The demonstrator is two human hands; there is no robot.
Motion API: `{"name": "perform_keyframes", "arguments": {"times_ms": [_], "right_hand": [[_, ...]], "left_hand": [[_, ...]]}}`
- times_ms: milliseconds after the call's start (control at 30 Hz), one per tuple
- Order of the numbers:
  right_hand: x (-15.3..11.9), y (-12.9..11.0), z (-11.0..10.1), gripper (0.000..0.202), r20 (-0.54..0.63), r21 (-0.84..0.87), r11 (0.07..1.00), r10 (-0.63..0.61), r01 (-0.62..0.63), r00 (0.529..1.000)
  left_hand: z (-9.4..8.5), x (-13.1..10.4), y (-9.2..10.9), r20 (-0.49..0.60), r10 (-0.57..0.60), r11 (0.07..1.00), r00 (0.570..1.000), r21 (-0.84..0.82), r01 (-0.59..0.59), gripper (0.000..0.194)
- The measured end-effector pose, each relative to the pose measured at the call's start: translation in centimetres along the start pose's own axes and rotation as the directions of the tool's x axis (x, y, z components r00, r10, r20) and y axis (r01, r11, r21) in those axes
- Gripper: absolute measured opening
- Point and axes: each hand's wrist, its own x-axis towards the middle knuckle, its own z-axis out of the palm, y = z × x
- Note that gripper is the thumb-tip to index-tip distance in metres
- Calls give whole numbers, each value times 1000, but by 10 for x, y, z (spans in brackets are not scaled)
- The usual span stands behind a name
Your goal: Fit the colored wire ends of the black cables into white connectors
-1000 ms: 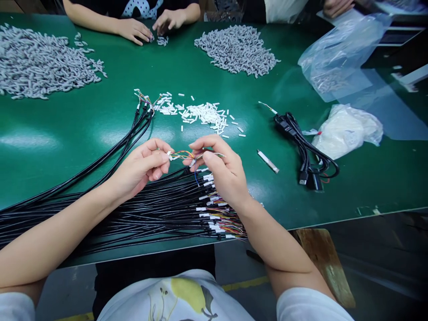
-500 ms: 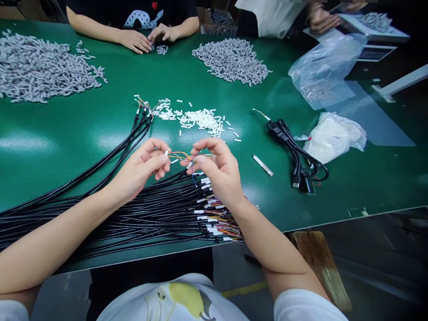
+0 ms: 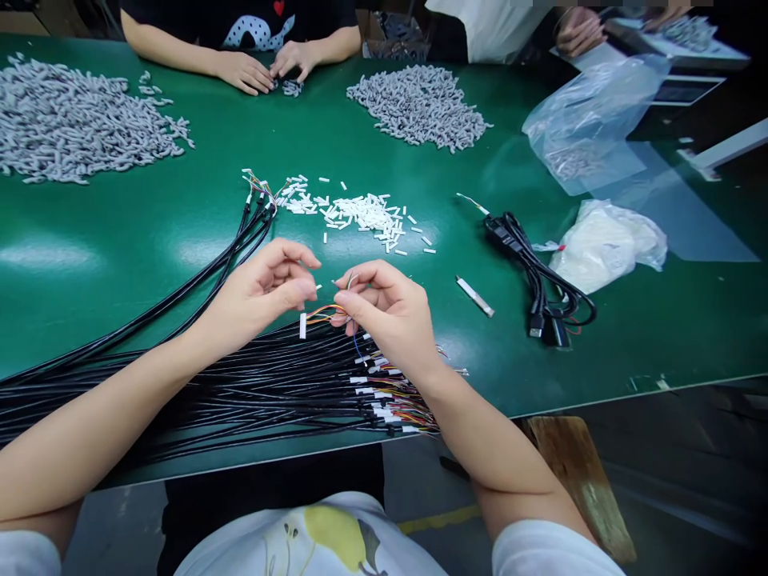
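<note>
A green table [image 3: 120,240] carries a bundle of black cables [image 3: 252,384]. Just above it, the right hand [image 3: 390,316] pinches thin coloured wires [image 3: 327,312]; the left hand [image 3: 264,288] pinches near their tips, a white connector [image 3: 302,325] dangling below. Best keep the wires taut and separated, fingertips close to the ends.

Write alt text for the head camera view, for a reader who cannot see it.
Two bare hands, the left hand and right hand, pinch thin coloured wires over a bundle of black cables on a green table. Beyond lie small white pieces and grey piles; another person's hands work opposite.
</note>
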Motion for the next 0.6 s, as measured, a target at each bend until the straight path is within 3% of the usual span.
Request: {"name": "perform_keyframes", "arguments": {"times_ms": [200,300,367,467,533,600], "right_hand": [[-4,-2,3,22,32,-51,999,0,2,1000],[0,3,-2,19,75,-1,986,-166,166,983],[3,5,-5,18,107,-16,947,-318,321,942],[5,8,-6,15,68,-192,894,-399,405,914],[5,10,-6,13,13,-322,855,-426,408,904],[4,12,-4,17,29,-424,785,-488,452,873]], "left_hand": [[7,0,16,-35,-25,984,999,175,31,19],[7,1,7,-63,-56,992,996,108,63,20],[6,1,-1,-77,-79,996,994,36,82,20],[7,-1,-11,-59,-96,995,994,2,97,19],[8,-5,-14,-64,-81,995,995,55,84,18],[10,-9,-14,-94,-38,989,995,142,51,16]]}}
